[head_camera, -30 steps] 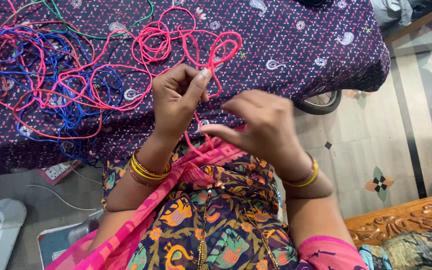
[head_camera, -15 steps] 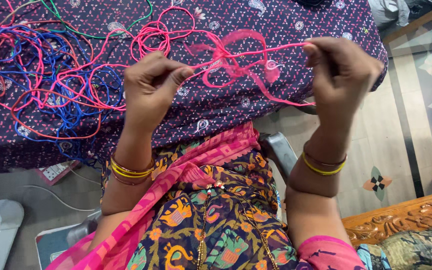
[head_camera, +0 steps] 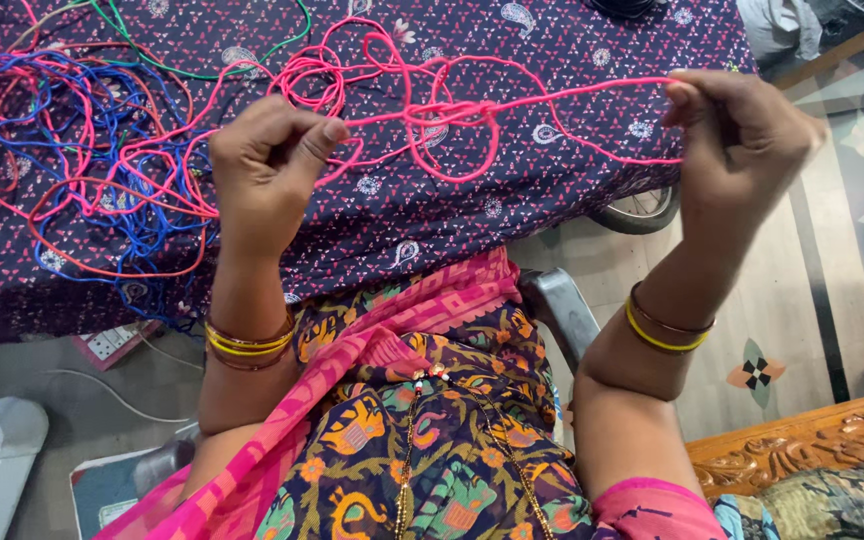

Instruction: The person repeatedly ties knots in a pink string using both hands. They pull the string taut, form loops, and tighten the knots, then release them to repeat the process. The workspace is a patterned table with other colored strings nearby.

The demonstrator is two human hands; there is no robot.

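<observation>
Single view from a head-worn camera, looking steeply down and forward over the wearer's lap at close range. The patterned tablecloth (head_camera: 552, 30) fills the upper frame; the tiled floor (head_camera: 732, 300) lies at right. No second view overlaps it.

- L hand (head_camera: 264, 165) raised at about 10 o'clock of the view's centre; fingers curled into a loose fist, thumb (head_camera: 324, 135) pressed on the index finger in a pinch; back of hand toward camera
- R hand (head_camera: 742, 140) up at 2 o'clock; fingers bunched, tips pinched at its upper left
- hands well apart; both forearms rise from the lap, elbows bent; wrists roughly straight
</observation>
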